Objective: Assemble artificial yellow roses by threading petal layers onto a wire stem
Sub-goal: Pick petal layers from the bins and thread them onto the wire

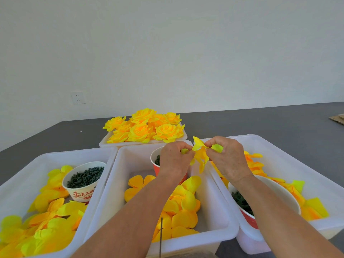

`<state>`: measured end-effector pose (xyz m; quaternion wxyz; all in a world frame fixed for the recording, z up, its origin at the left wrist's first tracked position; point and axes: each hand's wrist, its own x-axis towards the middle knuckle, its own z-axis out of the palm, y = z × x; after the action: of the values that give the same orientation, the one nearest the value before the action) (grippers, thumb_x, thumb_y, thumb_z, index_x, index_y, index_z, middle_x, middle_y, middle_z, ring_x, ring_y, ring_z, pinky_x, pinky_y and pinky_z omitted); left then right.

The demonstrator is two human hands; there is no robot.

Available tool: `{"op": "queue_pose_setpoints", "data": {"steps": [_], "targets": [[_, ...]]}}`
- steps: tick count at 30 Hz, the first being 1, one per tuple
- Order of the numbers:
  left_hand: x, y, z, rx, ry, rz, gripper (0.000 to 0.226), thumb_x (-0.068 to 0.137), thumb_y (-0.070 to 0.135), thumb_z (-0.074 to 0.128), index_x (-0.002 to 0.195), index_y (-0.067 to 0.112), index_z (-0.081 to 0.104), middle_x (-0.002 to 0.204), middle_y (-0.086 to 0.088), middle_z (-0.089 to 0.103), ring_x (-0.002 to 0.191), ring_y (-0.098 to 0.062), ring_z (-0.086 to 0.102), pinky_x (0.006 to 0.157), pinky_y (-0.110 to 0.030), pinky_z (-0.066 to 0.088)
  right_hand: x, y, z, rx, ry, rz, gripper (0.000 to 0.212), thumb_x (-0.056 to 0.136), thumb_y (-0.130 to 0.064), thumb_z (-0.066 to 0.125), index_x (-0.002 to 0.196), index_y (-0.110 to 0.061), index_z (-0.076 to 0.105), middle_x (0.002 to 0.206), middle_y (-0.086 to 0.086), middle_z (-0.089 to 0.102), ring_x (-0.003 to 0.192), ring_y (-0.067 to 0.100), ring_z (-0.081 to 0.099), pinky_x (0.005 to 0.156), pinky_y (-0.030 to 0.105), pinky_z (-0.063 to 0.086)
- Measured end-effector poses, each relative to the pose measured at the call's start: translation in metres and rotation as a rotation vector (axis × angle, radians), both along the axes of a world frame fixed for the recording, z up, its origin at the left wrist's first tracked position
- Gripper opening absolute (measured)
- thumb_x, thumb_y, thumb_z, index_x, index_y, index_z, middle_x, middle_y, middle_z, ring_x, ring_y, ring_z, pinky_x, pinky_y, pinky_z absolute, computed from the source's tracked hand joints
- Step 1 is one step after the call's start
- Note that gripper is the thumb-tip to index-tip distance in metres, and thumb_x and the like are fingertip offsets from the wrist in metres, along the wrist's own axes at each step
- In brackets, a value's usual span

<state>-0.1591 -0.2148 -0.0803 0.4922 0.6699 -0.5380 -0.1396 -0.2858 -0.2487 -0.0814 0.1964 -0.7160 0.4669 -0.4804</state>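
both hands are raised above the middle tub. the left hand and the right hand each pinch the yellow petal layer with curled fingers, stretching it between them. the wire stem stands below the grip, and the finished roses sit beyond it.

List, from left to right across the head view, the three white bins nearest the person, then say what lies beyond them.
Left bin → middle bin → right bin; beyond them, the tray of finished roses.
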Motion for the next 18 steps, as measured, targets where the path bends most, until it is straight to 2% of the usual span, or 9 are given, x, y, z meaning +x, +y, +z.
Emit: {"op": "queue_pose_setpoints", "data": {"steps": [2, 4, 7, 8, 10, 14, 16, 18], "targets": [[0.0008, -0.0017, -0.0014, 0.01, 0.058, -0.006, 0.009, 0.084, 0.023, 0.067, 0.077, 0.027, 0.064, 0.077, 0.0, 0.065, 0.066, -0.017, 0.062, 0.074, -0.034, 0.056, 0.0001, -0.001, -0.0012, -0.009, 0.002, -0.02, 0.011, 0.079, -0.005, 0.064, 0.086, -0.011, 0.071, 0.089, 0.005, 0.068, 0.086, 0.027, 0.062, 0.08, 0.037, 0.05], [0.0012, -0.0026, -0.0026, 0.019, 0.094, -0.005, 0.016, 0.084, 0.022, 0.066, 0.072, 0.03, 0.06, 0.074, 0.002, 0.063, 0.06, -0.012, 0.06, 0.069, -0.03, 0.055, 0.0011, -0.001, -0.0033, -0.027, 0.013, -0.009, 0.009, 0.08, -0.007, 0.065, 0.086, -0.01, 0.071, 0.087, 0.005, 0.067, 0.084, 0.024, 0.061, 0.077, 0.032, 0.048], [-0.0008, -0.0044, -0.0048, 0.029, 0.018, 0.024, 0.007, 0.088, 0.024, 0.059, 0.084, 0.025, 0.065, 0.086, 0.001, 0.067, 0.079, -0.02, 0.065, 0.078, -0.032, 0.053, 0.0045, 0.001, -0.007, -0.093, 0.067, 0.055, 0.005, 0.08, -0.012, 0.071, 0.084, -0.009, 0.071, 0.085, -0.001, 0.065, 0.082, 0.014, 0.055, 0.073, 0.021, 0.037], [-0.0014, -0.0053, -0.006, 0.023, -0.021, 0.031, 0.01, 0.09, 0.025, 0.056, 0.089, 0.023, 0.065, 0.09, -0.001, 0.068, 0.082, -0.02, 0.064, 0.077, -0.03, 0.051, 0.0053, 0.0011, -0.0078, -0.122, 0.071, 0.072, 0.006, 0.08, -0.013, 0.072, 0.083, -0.008, 0.071, 0.082, -0.003, 0.062, 0.08, 0.012, 0.053, 0.072, 0.019, 0.035], [-0.0016, -0.0075, -0.0084, -0.007, -0.066, 0.041, 0.014, 0.091, 0.029, 0.054, 0.091, 0.021, 0.066, 0.09, 0.0, 0.068, 0.08, -0.016, 0.06, 0.068, -0.025, 0.042, 0.0055, 0.0012, -0.0077, -0.159, 0.057, 0.082, 0.008, 0.081, -0.015, 0.071, 0.081, -0.007, 0.069, 0.079, -0.005, 0.059, 0.077, 0.011, 0.051, 0.071, 0.02, 0.034], [0.0007, -0.0087, -0.009, -0.06, -0.113, 0.055, 0.016, 0.091, 0.031, 0.055, 0.093, 0.025, 0.069, 0.079, 0.013, 0.058, 0.073, -0.006, 0.052, 0.055, -0.012, 0.03, 0.0042, 0.0001, -0.0072, -0.196, 0.061, 0.05, 0.011, 0.083, -0.018, 0.069, 0.079, -0.009, 0.066, 0.075, -0.006, 0.054, 0.072, 0.012, 0.046, 0.067, 0.022, 0.031], [0.0018, -0.0099, -0.0091, -0.066, -0.079, 0.048, 0.016, 0.09, 0.028, 0.056, 0.09, 0.025, 0.071, 0.073, 0.014, 0.056, 0.065, -0.004, 0.051, 0.055, -0.011, 0.034, 0.0042, -0.001, -0.0074, -0.208, 0.083, 0.011, 0.012, 0.083, -0.018, 0.068, 0.077, -0.008, 0.065, 0.072, -0.004, 0.052, 0.07, 0.016, 0.044, 0.065, 0.025, 0.03], [0.002, -0.0106, -0.0082, -0.05, -0.014, 0.047, 0.014, 0.088, 0.027, 0.058, 0.084, 0.025, 0.071, 0.068, 0.015, 0.057, 0.061, -0.004, 0.052, 0.06, -0.02, 0.044, 0.0037, -0.0031, -0.0079, -0.199, 0.086, -0.038, 0.013, 0.084, -0.018, 0.067, 0.078, -0.008, 0.064, 0.071, -0.001, 0.053, 0.071, 0.019, 0.045, 0.064, 0.027, 0.032]]}}
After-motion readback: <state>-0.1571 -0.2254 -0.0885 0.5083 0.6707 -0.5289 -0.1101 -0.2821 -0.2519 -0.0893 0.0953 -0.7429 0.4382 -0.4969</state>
